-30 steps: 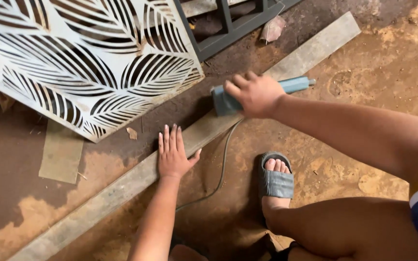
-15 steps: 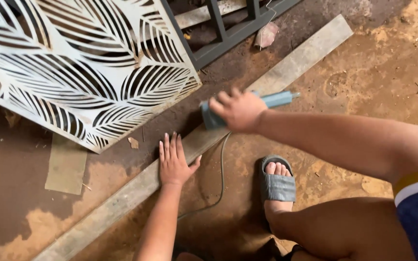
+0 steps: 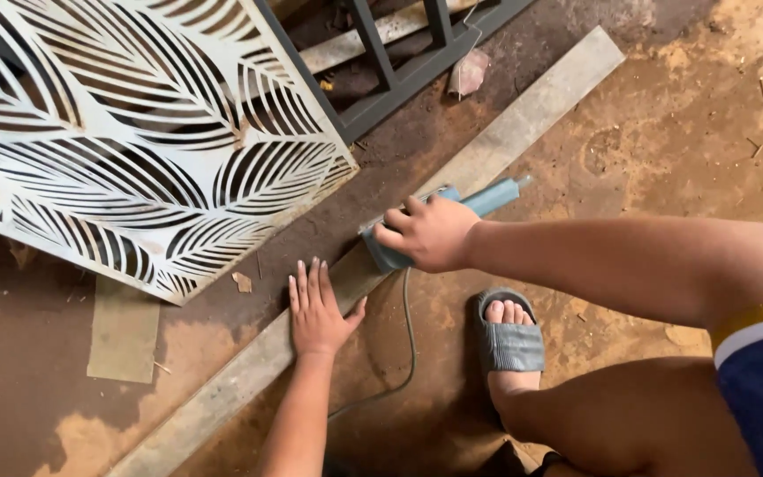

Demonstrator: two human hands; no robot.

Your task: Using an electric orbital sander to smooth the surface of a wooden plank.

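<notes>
1. Right hand [image 3: 430, 231] is clamped over a blue power tool [image 3: 439, 221], dead centre, pressed on the plank [image 3: 523, 128].
2. Left hand [image 3: 318, 309] lies flat on the plank at 7 o'clock of the tool, fingers together, thumb out.
3. Leaf-cut panel [image 3: 125, 132] sits at 10 o'clock; sandal [image 3: 509, 340] at 5.

Blue-grey power tool [image 3: 439, 225] atop long grey plank [image 3: 249, 375], lying diagonally on floor

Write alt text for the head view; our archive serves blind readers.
A right hand presses a blue power tool onto a long wooden plank on the dirt floor, while the left hand lies flat on it. A white leaf-pattern panel lies nearby.
</notes>
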